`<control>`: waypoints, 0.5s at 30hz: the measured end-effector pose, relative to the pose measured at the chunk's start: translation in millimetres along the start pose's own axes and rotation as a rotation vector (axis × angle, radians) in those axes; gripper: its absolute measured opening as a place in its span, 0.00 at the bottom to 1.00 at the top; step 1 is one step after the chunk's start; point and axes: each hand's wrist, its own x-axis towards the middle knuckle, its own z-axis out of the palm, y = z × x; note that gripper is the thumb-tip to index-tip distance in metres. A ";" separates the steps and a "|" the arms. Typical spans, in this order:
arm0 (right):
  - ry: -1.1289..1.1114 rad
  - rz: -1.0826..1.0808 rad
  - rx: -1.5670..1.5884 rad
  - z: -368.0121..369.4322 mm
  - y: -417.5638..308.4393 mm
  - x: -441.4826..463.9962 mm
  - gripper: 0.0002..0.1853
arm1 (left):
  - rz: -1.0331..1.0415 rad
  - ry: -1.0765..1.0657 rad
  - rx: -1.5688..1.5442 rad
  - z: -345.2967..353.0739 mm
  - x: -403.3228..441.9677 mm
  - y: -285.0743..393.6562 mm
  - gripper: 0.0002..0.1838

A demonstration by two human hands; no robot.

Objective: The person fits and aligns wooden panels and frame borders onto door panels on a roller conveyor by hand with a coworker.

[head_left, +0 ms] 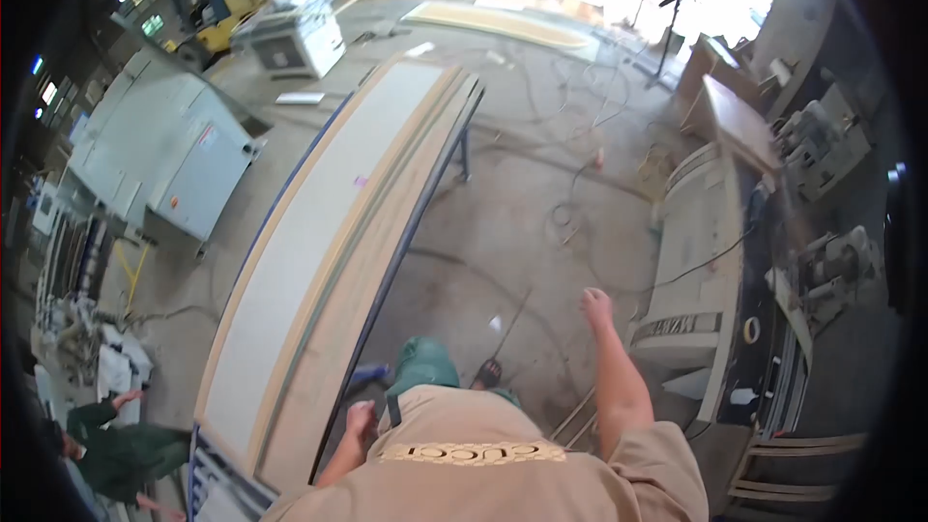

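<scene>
Across the chest of your beige short-sleeved T-shirt runs a patterned yellowish band whose capitals, upside down from where you look, seem to read "GUCCI". On the long grey metal machine to your right, a dark nameplate bears inverted lettering that looks like "MZ" followed by characters too blurred to make out. The big pale-grey metal cabinet at far left carries a white label and a small orange-red sticker, both too small to read.

Your left hand is low beside the near right edge of the blue-and-black-framed counter, its fingers curled in; you cannot tell whether it touches the edge or grips anything. Your right hand is out over the grey concrete floor, well apart from the counter, fingers loosely bent; how far they close is unclear.

Lengthwise on the counter lies a long white panel with pale wooden borders, a small pink tag on it. Just right of it lies a long light-brown wooden board.
</scene>
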 end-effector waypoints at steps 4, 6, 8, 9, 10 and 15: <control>-0.023 -0.121 0.120 12.4 -125.6 77.7 0.16 | 0.364 -0.052 0.539 49.6 81.5 87.3 0.24; -0.139 -0.132 0.166 27.9 -137.9 102.5 0.18 | 0.357 -0.115 0.725 66.8 123.8 136.5 0.21; -0.162 -0.137 -0.119 31.0 -153.2 115.6 0.18 | 0.140 -0.119 0.389 80.1 167.3 172.7 0.19; -0.197 -0.163 -0.269 29.0 -141.7 136.9 0.19 | 0.025 -0.117 0.214 91.6 190.5 198.9 0.19; -0.232 -0.189 -0.419 33.5 -116.2 167.9 0.20 | -0.007 -0.107 0.196 102.5 212.8 227.6 0.18; -0.198 0.212 -0.485 11.6 19.8 237.6 0.23 | -0.071 -0.122 0.232 129.7 321.2 380.4 0.16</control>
